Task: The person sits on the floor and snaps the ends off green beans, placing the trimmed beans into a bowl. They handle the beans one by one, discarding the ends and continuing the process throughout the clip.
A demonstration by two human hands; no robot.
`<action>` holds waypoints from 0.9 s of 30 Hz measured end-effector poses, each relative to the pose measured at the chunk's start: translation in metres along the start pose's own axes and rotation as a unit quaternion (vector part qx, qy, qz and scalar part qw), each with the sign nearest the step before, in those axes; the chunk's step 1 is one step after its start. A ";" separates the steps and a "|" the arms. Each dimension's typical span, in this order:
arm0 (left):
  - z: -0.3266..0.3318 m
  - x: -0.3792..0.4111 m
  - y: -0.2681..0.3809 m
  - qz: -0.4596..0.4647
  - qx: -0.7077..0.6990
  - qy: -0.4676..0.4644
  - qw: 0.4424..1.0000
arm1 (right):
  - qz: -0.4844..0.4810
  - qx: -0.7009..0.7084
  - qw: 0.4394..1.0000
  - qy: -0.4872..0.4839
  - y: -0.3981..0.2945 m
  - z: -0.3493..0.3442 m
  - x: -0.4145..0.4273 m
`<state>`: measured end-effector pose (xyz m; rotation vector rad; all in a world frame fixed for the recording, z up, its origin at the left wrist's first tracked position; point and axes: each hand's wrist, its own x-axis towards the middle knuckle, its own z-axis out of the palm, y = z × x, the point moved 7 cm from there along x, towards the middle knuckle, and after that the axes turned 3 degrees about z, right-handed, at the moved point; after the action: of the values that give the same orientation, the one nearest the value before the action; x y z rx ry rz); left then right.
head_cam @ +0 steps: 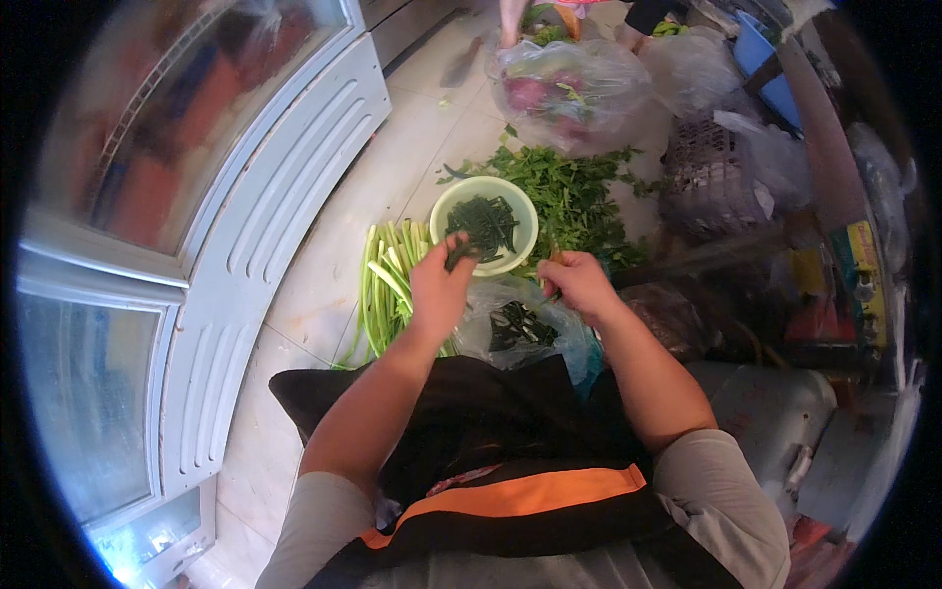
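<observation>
My left hand (pixel 441 283) is at the near-left rim of a pale plastic bowl (pixel 527 221), its fingers closed on dark green pieces of a vegetable. More such cut green pieces (pixel 482 224) lie in the bowl. To the right of the bowl, my right hand (pixel 578 283) pinches something small and thin, mostly hidden by the fingers. Between my forearms an open plastic bag (pixel 478 324) holds dark green pods or stalks (pixel 519 325). Pale green stalks (pixel 386 283) lie on the floor beside my left hand. Leafy greens (pixel 563 188) are heaped behind and right of the bowl.
A clear bag with purple-pink produce (pixel 574 92) lies farther off, near another person's hand or limb (pixel 513 22). A cleaver-like blade (pixel 461 65) rests on the tiles. A glass-doored cabinet (pixel 272 169) stands left. At right are a plastic crate (pixel 706 173) and a blue basin (pixel 769 73).
</observation>
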<state>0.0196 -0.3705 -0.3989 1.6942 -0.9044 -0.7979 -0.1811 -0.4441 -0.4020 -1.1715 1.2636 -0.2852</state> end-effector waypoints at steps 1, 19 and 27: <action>0.006 0.012 -0.001 0.002 0.036 -0.002 0.999 | -0.018 -0.025 0.999 0.036 0.005 -0.019 0.008; 0.087 -0.003 0.053 0.025 -0.014 -0.175 0.984 | -0.213 -0.145 0.965 -0.038 -0.017 -0.002 -0.011; 0.074 0.005 0.044 -0.116 -0.157 -0.229 0.954 | -0.212 -0.124 0.966 0.081 -0.033 -0.059 -0.002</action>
<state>-0.0489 -0.4186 -0.3766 1.3680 -0.8340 -1.4548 -0.2183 -0.4881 -0.3663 -1.6639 1.2029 -0.5612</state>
